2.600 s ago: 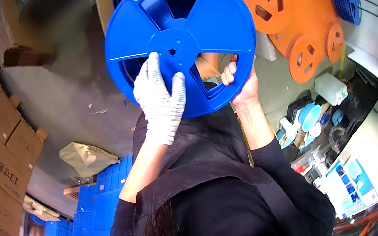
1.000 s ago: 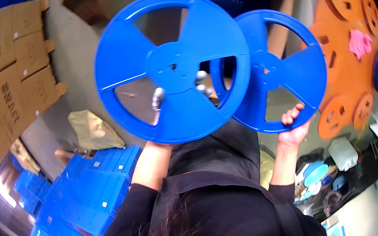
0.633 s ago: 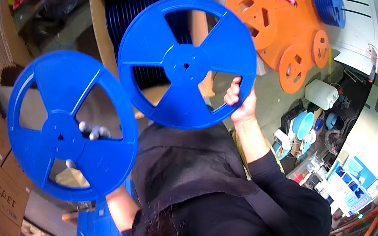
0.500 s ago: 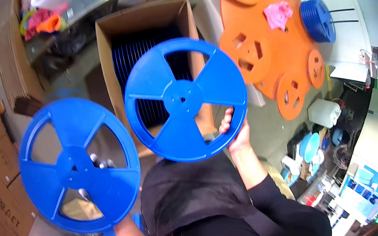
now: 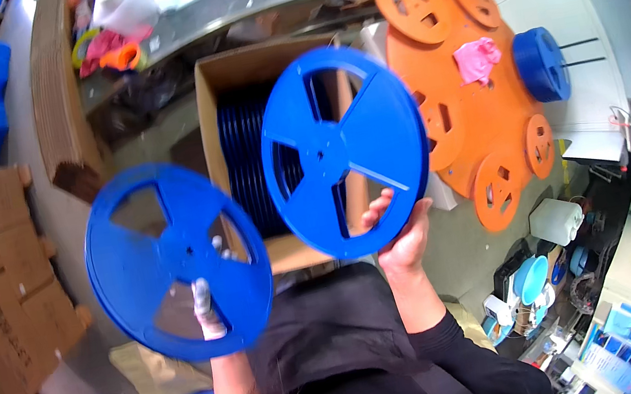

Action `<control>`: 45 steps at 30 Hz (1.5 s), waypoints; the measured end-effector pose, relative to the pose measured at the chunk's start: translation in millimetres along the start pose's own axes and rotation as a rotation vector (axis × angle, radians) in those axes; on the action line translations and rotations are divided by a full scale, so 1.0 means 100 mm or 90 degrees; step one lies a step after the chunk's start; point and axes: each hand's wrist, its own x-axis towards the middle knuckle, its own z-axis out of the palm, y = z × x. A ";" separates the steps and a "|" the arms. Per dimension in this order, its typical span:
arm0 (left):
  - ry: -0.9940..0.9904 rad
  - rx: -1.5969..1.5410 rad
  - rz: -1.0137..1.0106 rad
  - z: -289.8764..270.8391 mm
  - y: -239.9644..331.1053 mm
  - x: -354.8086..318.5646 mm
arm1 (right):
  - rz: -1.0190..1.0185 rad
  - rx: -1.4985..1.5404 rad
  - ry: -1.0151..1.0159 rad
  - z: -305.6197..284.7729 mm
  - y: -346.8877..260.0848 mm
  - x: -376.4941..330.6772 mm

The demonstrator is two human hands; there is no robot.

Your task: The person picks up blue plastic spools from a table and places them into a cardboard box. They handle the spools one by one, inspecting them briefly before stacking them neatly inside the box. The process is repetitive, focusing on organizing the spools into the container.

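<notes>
The gloved left hand [image 5: 205, 309] grips one blue reel [image 5: 177, 260] through its spokes; the bare right hand [image 5: 400, 237] pinches a second blue reel [image 5: 343, 151] by its lower rim, above the open carton [image 5: 226, 75] packed with reels. That rim hold looks thin; the reel could tip out and drop.

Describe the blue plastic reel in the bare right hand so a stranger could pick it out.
Find the open cardboard box packed with blue reels. In front of it, the right hand grips a round blue plastic three-spoke reel by its lower rim. Its twin sits lower left, in the gloved left hand.
</notes>
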 end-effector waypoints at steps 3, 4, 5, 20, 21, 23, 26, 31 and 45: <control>0.034 -0.021 0.005 0.24 0.01 -0.03 | 0.042 0.108 0.038 0.02 -0.02 -0.07; -0.006 -0.061 -0.005 0.08 0.00 -0.02 | 0.037 0.096 0.050 0.00 -0.03 -0.08; -0.056 -0.102 -0.013 -0.12 -0.04 0.01 | 0.023 0.085 0.059 -0.03 -0.06 -0.06; -0.146 -0.350 -0.106 -0.24 -0.11 0.04 | -0.009 -0.108 0.094 -0.16 -0.19 0.05; -0.164 -0.384 -0.130 -0.23 -0.09 0.08 | -0.002 -0.106 0.097 -0.13 -0.18 0.06; -0.152 -0.381 -0.141 -0.22 -0.09 0.11 | 0.010 -0.077 0.090 -0.12 -0.18 0.06; -0.137 -0.371 -0.123 -0.20 -0.09 0.14 | 0.017 -0.072 0.094 -0.13 -0.17 0.06; -0.114 -0.323 -0.083 -0.21 -0.09 0.11 | 0.077 0.006 0.074 -0.34 -0.13 0.06; -0.278 -0.238 -0.075 -0.54 0.43 0.16 | 0.213 0.307 0.034 -0.97 0.18 0.09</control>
